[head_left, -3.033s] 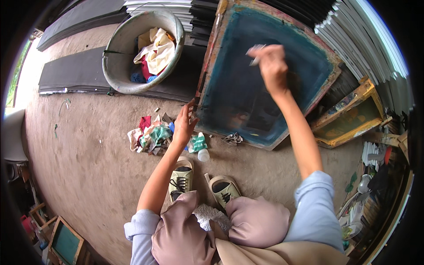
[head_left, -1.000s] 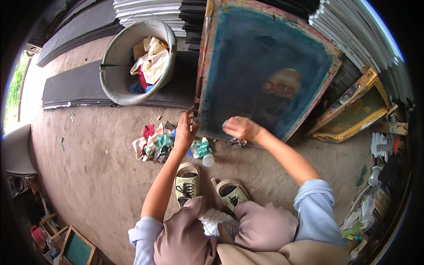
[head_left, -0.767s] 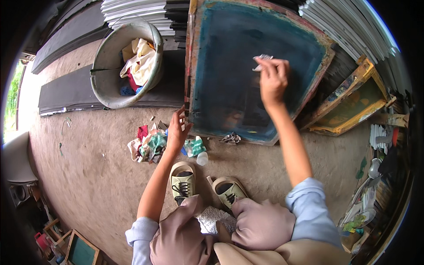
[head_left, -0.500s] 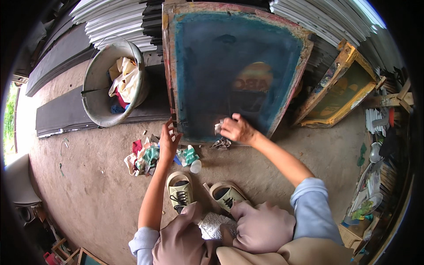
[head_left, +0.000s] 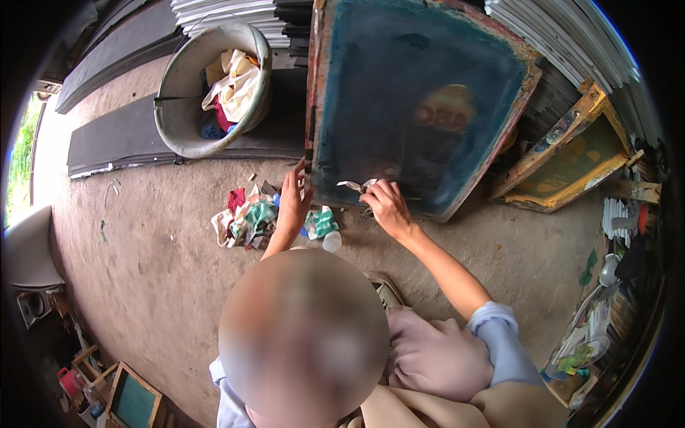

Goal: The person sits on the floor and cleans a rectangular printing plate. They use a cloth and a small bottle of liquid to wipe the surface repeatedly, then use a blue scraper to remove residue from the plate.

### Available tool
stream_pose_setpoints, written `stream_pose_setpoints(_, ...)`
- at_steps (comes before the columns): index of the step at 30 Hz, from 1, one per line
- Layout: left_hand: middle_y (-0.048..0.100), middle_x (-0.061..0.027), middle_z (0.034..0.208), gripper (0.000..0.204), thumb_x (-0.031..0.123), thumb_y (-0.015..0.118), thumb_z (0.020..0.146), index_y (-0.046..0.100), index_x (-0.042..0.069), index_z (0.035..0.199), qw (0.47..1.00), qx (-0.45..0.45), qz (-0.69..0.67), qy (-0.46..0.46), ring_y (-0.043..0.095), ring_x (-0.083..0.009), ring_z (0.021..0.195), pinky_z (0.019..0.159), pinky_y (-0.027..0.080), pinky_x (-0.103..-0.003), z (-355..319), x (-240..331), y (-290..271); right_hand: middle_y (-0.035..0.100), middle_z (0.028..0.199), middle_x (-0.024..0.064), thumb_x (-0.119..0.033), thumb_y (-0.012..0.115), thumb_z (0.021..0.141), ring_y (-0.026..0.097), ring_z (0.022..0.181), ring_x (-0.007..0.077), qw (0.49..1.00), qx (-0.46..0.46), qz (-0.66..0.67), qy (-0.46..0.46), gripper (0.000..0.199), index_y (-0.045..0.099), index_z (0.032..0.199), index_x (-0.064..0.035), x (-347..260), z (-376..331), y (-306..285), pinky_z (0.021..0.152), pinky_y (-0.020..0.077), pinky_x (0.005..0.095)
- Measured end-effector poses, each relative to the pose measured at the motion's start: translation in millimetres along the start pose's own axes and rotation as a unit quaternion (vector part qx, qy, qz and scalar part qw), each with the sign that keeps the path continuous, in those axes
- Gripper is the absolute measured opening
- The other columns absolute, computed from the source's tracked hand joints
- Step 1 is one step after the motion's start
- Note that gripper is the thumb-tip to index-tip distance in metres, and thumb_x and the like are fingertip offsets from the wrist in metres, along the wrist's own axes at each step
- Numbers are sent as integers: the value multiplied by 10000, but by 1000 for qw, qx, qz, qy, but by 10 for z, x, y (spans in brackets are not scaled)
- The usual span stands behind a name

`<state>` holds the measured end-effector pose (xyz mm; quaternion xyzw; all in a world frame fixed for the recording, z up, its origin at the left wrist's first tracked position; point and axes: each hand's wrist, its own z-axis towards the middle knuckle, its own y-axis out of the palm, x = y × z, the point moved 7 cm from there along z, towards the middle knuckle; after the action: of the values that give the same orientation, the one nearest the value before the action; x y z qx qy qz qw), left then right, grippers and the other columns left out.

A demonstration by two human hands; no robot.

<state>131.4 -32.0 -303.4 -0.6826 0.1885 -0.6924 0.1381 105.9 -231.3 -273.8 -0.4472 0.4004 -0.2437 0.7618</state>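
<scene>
A large screen-printing frame with dark blue mesh leans in front of me, a faded round orange print on its right half. At the mesh's lower edge, my right hand pinches a crumpled whitish rag, a loose corner sticking out to the left. My left hand grips the frame's lower left side, some fingertips hidden behind the edge. Just left of that wrist lies a heap of colourful cloth scraps. A green-and-white scrap and a clear plastic cup sit on its right.
A grey bucket holding cloths stands at the upper left, by dark flat boards. Right of the big frame leans a smaller yellow-stained screen frame. Stacked white sheets stand behind. A blurred round patch covers the lower middle.
The view has shifted, so the scene sits higher and further right. My right hand with the rag has moved left and down across the mesh. My left hand stays on the frame's edge.
</scene>
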Motion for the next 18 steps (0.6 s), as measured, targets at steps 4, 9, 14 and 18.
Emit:
stream_pose_setpoints(4, 482, -128, 1306, 514, -27, 601, 847, 420, 58, 1321, 995, 79, 56, 28, 510, -251, 1170, 947, 468, -359, -198, 121, -255, 619, 828, 48, -26, 659, 783, 621, 837, 206, 920, 57, 296, 252, 50, 681, 827, -28, 68, -25, -296, 746, 482, 331)
stream_pose_setpoints(9, 547, -111, 1206, 353, 67, 576, 912, 515, 47, 1259, 985, 29, -171, -4, 529, -196, 1145, 914, 466, -315, -322, 640, -194, 663, 983, 47, -42, 595, 900, 618, 865, 97, 747, 92, 580, 311, 167, 623, 1055, 10, -5, 9, -630, 810, 487, 249)
stream_pose_setpoints(14, 551, -113, 1255, 455, 166, 623, 905, 478, 67, 1325, 950, -142, -276, 24, 513, -177, 1171, 923, 447, -308, -447, 1796, -209, 656, 970, 38, -71, 602, 900, 597, 908, 91, 682, 81, 666, 291, 155, 632, 1039, -10, -510, 83, -1188, 866, 455, 251)
stream_pose_setpoints(18, 682, -73, 850, 358, 130, 720, 814, 587, 44, 1134, 982, -100, -106, 124, 646, -99, 817, 702, 502, -257, -452, 2285, -394, 656, 954, 15, -81, 618, 885, 584, 907, 81, 736, 92, 634, 217, 135, 649, 1007, -34, -806, 163, -1567, 848, 436, 231)
